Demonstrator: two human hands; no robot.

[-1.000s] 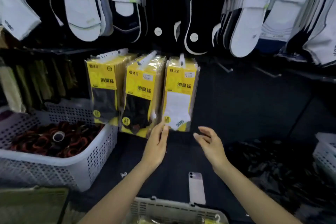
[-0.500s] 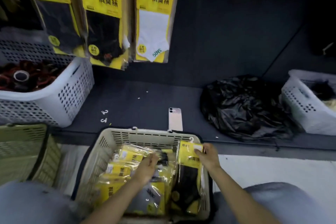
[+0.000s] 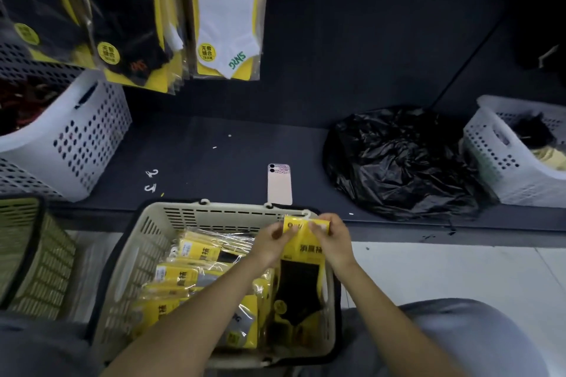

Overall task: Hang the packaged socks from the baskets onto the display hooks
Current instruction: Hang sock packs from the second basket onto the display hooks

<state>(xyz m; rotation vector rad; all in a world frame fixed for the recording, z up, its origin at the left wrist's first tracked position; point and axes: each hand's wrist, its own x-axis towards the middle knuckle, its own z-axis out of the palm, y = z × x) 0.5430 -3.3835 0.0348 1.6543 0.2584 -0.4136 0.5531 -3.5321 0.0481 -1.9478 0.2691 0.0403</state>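
Note:
A beige basket (image 3: 171,214) sits on the floor in front of me, holding several yellow sock packs (image 3: 190,272). Over its right side I hold one yellow pack of black socks (image 3: 303,272) upright by its top edge, white hanger hook sticking up. My left hand (image 3: 272,239) pinches the top left corner and my right hand (image 3: 332,239) pinches the top right. Yellow packs of black socks (image 3: 122,24) and white socks (image 3: 226,18) hang from the display at upper left; the hooks themselves are out of view.
A pink phone (image 3: 279,185) lies on the dark shelf just beyond the basket. A black plastic bag (image 3: 398,162) sits right of it. White perforated baskets stand at left (image 3: 76,144) and right (image 3: 502,168). A green basket (image 3: 33,254) is at lower left.
My view dropped from the hanging display to the basket. Both hands came down from the hung packs; my right hand lifted one pack and my left hand joined it at the top edge.

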